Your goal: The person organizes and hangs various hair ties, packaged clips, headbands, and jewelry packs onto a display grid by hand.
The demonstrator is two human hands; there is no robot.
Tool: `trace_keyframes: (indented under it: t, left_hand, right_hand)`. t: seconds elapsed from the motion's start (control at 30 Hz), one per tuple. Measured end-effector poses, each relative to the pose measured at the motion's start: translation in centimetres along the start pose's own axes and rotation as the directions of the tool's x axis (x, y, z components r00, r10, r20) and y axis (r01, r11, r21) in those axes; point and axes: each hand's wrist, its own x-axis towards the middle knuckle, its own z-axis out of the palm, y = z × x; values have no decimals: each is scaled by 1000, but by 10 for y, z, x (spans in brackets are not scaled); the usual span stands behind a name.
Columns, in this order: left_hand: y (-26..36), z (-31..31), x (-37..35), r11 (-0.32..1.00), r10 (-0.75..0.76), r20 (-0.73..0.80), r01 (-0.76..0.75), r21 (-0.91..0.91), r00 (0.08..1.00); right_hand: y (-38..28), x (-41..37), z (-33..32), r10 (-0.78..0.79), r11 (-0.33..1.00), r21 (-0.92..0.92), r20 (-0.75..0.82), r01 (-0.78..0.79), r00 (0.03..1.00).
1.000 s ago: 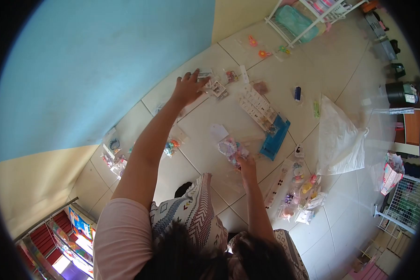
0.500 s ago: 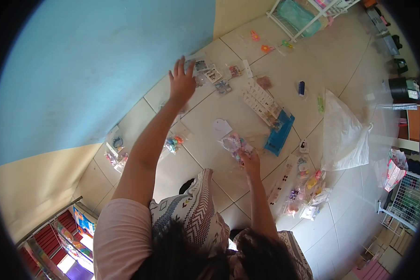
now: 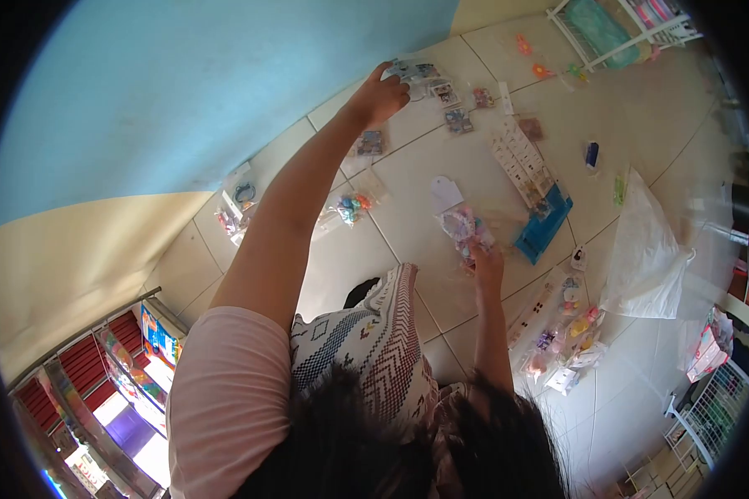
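Observation:
My left hand reaches far out beside the wall, fingers curled at the edge of a clear plastic packet with dark and white contents; the fingertips are partly hidden. Small flat packets lie around it, among them a dark-patterned packet and a reddish packet. Nearer my body, my right hand is closed on a clear bag of pastel scrunchies, low over the tiles. A white card lies just beyond that bag. To its right is a blue plastic tray.
A long earring card touches the blue tray. A white plastic bag and bagged hair accessories lie to the right. Colourful clips are on the left. The blue wall borders the floor; a white rack stands at the far right.
My left hand's spread fingers have curled in at the packets by the wall. My right hand still holds the scrunchie bag. The whole view has shifted, moving the floor items rightward.

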Motion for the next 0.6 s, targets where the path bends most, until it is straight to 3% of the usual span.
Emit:
trace_keyframes:
  t: [0.03,0.17,0.3,0.37,0.43,0.5,0.53,0.6]
  left_hand:
    - [-1,-3,2,1000,-4,-8,4,14,1000]
    - [-2,-25,-10,967,-146,-166,105,-233,975]
    - [19,-67,-68,883,-341,-305,193,-427,889]
    - [39,-70,-114,892,-342,-318,199,-405,884]
    - [56,-71,-167,888,-81,-162,-3,-461,983]
    - [66,-83,-191,842,129,60,-77,-534,990]
    - [68,-86,-199,844,78,140,9,-537,987]
    - [67,-87,-202,831,-10,285,166,-530,958]
  right_hand:
    - [1,1,0,-9,1000,-2,1,9,1000]
    - [-6,-3,1,18,999,35,-9,-18,1000]
    - [1,0,-1,-5,998,66,2,5,1000]
    - [2,0,-3,5,999,43,19,-6,1000]
    - [1,1,-6,22,1000,16,51,-22,998]
    - [-2,-2,-3,2,999,54,37,-4,999]
    - [-7,-2,0,-12,997,75,24,10,1000]
    - [-26,-7,-1,112,982,146,48,-117,993]
